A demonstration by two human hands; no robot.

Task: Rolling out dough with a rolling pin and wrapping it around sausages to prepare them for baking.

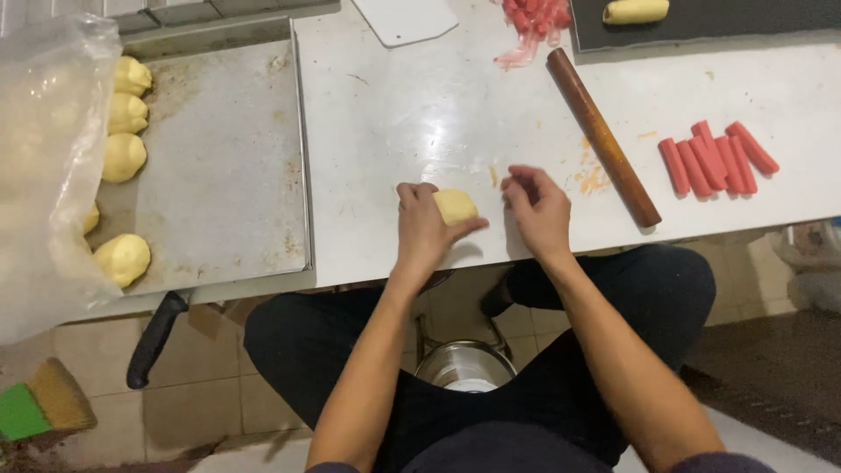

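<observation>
The dough piece (455, 207) sits under the left hand (423, 226), which cups it against the surface (420, 114); the right hand (537, 208) hovers just beside it, fingers curled, grasping nothing.

One package shows: a large clear plastic bag (48, 166) at the left edge of the frame, running from the upper left down past the middle — soft, crumpled, cloudy-white, its side draped over the left rim of the metal tray (219, 158). No labels, signs or screens are visible.
</observation>
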